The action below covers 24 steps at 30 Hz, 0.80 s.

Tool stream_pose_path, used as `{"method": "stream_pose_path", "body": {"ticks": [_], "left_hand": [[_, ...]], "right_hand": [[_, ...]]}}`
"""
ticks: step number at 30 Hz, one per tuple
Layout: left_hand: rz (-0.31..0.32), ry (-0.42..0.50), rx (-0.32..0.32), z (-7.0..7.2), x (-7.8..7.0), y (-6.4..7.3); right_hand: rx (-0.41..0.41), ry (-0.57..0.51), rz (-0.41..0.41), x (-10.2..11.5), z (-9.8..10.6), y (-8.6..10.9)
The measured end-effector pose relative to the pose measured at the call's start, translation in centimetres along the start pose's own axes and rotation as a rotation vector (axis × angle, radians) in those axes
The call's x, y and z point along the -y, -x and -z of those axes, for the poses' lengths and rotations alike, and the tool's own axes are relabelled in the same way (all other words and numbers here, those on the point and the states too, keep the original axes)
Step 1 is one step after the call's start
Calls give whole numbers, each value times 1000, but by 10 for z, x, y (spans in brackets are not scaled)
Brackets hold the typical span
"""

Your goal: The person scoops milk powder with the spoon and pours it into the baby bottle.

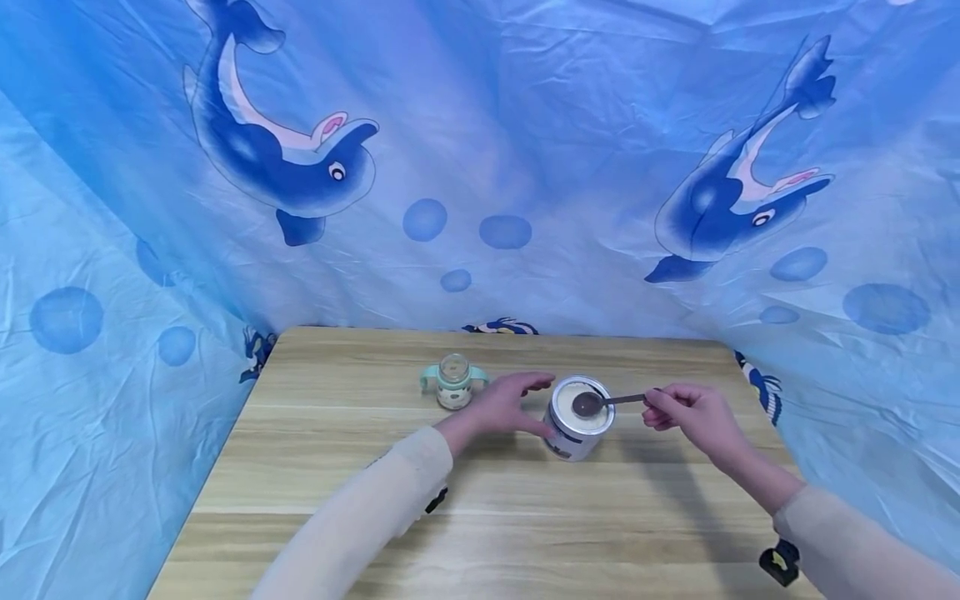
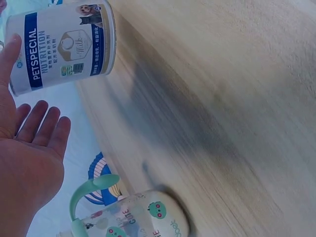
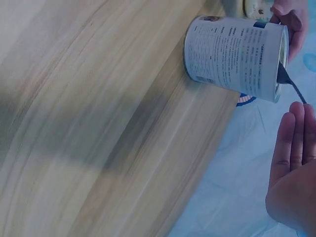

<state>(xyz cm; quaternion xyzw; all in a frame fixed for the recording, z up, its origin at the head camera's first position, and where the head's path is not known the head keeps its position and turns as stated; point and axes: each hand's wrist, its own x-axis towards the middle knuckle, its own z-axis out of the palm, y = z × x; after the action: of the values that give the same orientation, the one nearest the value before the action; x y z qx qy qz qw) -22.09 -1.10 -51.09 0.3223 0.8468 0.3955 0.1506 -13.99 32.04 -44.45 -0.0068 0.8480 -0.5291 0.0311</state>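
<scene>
A white milk-powder can (image 1: 567, 443) with blue bands stands upright and lidless on the table, pale powder (image 1: 571, 397) inside it. Its printed label faces the left wrist camera. My right hand (image 1: 697, 417) pinches the handle of a dark spoon (image 1: 628, 399); the bowl lies over or on the powder, exactly which I cannot tell. On the can's left side is my left hand (image 1: 504, 407), fingers spread, thumb at the wall; whether it touches is unclear. Left of that hand stands a clear baby bottle (image 1: 454, 390) with mint-green handles and no cap visible.
The wooden table (image 1: 360, 467) ends at a far edge just behind the bottle and can. A blue dolphin-print cloth (image 1: 465, 167) hangs behind it and along both sides. Both forearms reach in from the near side.
</scene>
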Motion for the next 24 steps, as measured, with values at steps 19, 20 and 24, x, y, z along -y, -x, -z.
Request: {"method": "stream_pose_path", "body": {"ticks": [19, 20, 24], "left_hand": [[-15, 79, -15, -14, 2, -4], [-18, 80, -18, -15, 3, -5], [-28, 89, -23, -18, 3, -8]], "right_hand": [[4, 312, 140, 32, 0, -18], [-1, 327, 143, 32, -1, -18], [-31, 383, 184, 32, -3, -17]]}}
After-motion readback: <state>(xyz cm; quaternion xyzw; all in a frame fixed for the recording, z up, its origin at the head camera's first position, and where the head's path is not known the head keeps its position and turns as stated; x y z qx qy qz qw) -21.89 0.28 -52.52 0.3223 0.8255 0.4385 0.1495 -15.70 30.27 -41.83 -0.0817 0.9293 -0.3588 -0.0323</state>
